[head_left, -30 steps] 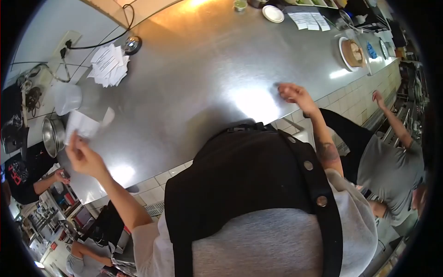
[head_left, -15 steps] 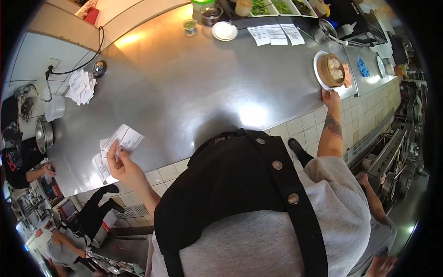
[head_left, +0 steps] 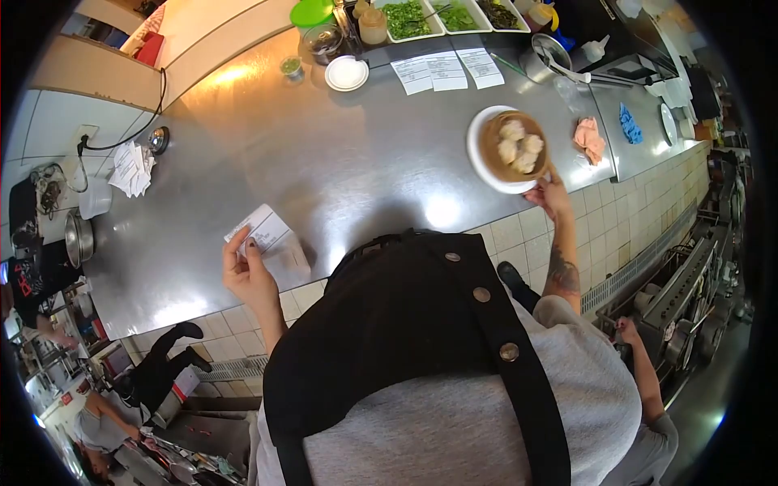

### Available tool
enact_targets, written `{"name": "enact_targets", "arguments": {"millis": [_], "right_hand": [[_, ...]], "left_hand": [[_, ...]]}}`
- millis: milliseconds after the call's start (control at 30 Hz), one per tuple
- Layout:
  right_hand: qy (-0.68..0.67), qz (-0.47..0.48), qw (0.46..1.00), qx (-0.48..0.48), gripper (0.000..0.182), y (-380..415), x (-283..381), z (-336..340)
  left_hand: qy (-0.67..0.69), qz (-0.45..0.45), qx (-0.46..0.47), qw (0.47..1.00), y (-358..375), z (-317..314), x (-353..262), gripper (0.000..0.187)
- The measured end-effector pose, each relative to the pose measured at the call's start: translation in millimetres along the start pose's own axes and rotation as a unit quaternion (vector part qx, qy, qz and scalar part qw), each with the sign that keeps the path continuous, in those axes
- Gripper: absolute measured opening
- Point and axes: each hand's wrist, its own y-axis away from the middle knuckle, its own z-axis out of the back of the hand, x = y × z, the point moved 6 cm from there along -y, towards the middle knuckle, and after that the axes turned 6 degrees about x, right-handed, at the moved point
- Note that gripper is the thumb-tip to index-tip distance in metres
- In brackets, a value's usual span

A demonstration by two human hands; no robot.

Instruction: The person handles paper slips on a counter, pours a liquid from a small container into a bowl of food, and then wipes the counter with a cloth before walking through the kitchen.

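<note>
My left hand pinches a printed paper slip between thumb and fingers, above the front left part of the steel counter. The slip's print is too small to read. At the right, my right hand grips the near edge of a white plate, its thumb against the side of a round bamboo steamer. Several pale pleated dumplings sit inside the steamer, which rests on the plate. The fingers under the plate are partly hidden.
Order slips, white saucers and trays of chopped greens line the back. A pink cloth and a blue cloth lie right. A bell and crumpled slips stand left. Other people work nearby.
My right hand has brought the plate and steamer leftward and nearer to me, away from the pink cloth. My left hand has moved right with the slip. The view has shifted slightly.
</note>
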Motion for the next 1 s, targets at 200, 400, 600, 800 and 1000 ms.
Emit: {"name": "enact_targets", "arguments": {"millis": [200, 400, 600, 800, 1000], "right_hand": [[0.128, 0.036, 0.984, 0.120, 0.051, -1.3, 35.8, -124.6], [0.318, 0.168, 0.912, 0.197, 0.038, -56.6, 80.6, -224.4], [0.427, 0.468, 0.769, -0.083, 0.052, -77.1, 229.2, -293.9], [0.341, 0.578, 0.706, -0.225, 0.064, -104.9, 245.6, -350.1], [0.331, 0.692, 0.640, 0.048, 0.047, 35.0, 304.8, -364.6]], "left_hand": [[-0.001, -0.007, -0.005, 1.000, -0.6, -19.1, -7.9, 0.021], [0.009, 0.008, -0.062, 0.998, 11.2, -9.7, -11.1, 0.021], [0.002, 0.036, -0.138, 0.990, 33.8, 26.1, -6.3, 0.022], [0.010, 0.070, -0.181, 0.981, 47.5, 32.8, -0.7, 0.022], [0.023, 0.087, -0.166, 0.982, 46.9, 19.7, -0.8, 0.022]]}}
